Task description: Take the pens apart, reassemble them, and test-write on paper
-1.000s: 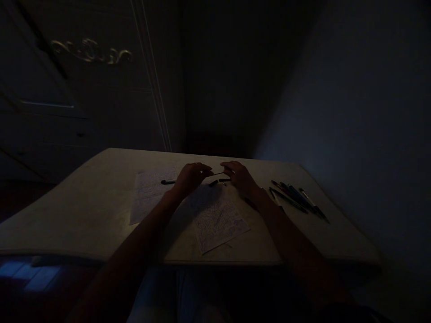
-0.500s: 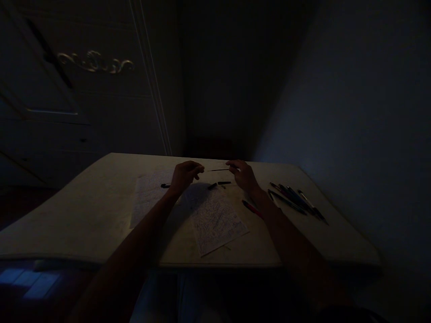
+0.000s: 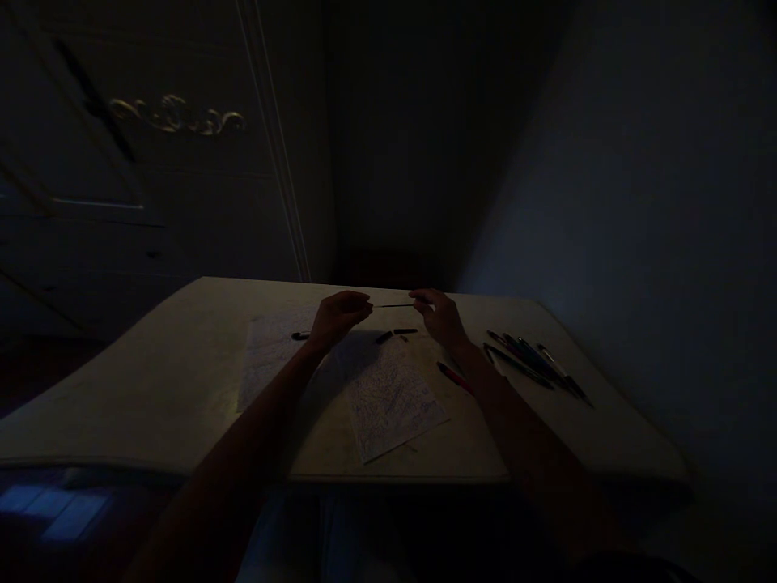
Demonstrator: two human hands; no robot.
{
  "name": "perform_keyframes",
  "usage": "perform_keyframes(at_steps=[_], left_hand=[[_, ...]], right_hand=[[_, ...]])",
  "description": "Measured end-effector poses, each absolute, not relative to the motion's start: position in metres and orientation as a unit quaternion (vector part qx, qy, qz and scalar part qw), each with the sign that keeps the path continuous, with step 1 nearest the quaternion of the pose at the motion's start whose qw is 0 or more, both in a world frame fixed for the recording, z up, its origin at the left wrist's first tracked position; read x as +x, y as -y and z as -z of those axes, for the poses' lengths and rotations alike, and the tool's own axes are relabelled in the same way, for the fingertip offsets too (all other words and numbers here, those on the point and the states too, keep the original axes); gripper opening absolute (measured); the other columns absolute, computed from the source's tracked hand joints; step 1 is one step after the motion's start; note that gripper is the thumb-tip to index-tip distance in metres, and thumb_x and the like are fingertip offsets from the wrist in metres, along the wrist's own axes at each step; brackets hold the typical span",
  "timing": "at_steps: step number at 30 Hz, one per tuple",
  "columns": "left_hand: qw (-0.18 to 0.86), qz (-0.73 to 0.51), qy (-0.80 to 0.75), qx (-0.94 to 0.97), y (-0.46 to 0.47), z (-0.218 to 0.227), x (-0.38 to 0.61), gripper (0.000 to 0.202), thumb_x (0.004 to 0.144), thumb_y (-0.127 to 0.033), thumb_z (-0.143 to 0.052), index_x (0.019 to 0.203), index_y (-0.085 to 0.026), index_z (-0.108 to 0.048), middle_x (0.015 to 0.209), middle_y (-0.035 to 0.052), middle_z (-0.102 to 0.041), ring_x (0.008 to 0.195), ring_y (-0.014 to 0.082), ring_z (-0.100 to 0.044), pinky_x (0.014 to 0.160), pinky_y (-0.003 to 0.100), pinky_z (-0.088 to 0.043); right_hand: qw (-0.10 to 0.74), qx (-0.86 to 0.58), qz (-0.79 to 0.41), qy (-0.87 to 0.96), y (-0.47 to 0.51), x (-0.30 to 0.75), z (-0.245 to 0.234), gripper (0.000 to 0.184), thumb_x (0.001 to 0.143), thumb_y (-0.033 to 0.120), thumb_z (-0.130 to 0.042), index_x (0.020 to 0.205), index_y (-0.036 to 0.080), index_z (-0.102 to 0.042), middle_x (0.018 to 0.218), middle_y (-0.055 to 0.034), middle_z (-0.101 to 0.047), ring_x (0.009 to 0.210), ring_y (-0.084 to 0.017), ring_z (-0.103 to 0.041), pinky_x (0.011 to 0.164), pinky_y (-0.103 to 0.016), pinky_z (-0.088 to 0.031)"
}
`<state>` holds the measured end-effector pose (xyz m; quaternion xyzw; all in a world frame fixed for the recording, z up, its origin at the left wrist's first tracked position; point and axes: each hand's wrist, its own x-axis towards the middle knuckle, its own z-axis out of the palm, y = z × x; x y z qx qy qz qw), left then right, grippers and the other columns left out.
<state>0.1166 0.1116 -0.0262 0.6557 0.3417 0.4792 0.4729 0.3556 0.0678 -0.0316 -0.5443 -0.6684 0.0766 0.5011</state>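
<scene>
Nearer now, the left hand [image 3: 338, 316] meets one end of the thin rod [image 3: 394, 306], whether pinching I can't tell; the right hand [image 3: 442, 317] pinches the other, bridging them above the table [image 3: 151, 389].

On the table [image 3: 151, 364], a paper sheet [image 3: 394, 405] lay between a second sheet [image 3: 258, 368] at left and pens [image 3: 523, 368] at right, with a rod [image 3: 396, 305] beyond it.

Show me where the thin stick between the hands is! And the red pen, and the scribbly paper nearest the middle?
Thin stick [image 3: 396, 305]: head view, middle of its bare length.
Red pen [image 3: 454, 377]: head view, middle of the part showing.
Scribbly paper [image 3: 393, 402]: head view, on its marked surface.
</scene>
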Motion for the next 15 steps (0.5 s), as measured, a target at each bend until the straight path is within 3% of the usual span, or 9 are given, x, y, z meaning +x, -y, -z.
perform_keyframes(at_steps=[11, 15], left_hand=[[0.439, -0.463, -0.319, 0.701, -0.1136, 0.0269, 0.1148, 0.04, 0.07, -0.035, -0.077, 0.104, -0.014, -0.073, 0.104, 0.0149, -0.076, 0.1, 0.0283, -0.073, 0.089, 0.043, -0.058], [0.465, -0.437, -0.326, 0.698, -0.1104, 0.0289, 0.117, 0.054, 0.069, -0.031, -0.079, 0.117, -0.012, -0.067, 0.103, 0.016, -0.076, 0.1, 0.0295, -0.073, 0.089, 0.043, -0.058]], right_hand=[[0.485, -0.54, -0.041, 0.687, -0.0646, 0.3524, 0.0282, 0.021, 0.084, 0.014, -0.059, 0.097, 0.023, -0.074, 0.102, -0.006, -0.075, 0.099, -0.023, -0.065, 0.093, -0.04, -0.049], [0.469, -0.543, -0.031, 0.695, -0.0643, 0.3515, 0.027, 0.021, 0.085, 0.013, -0.06, 0.097, 0.023, -0.074, 0.1, -0.007, -0.074, 0.098, -0.025, -0.064, 0.093, -0.041, -0.048]])
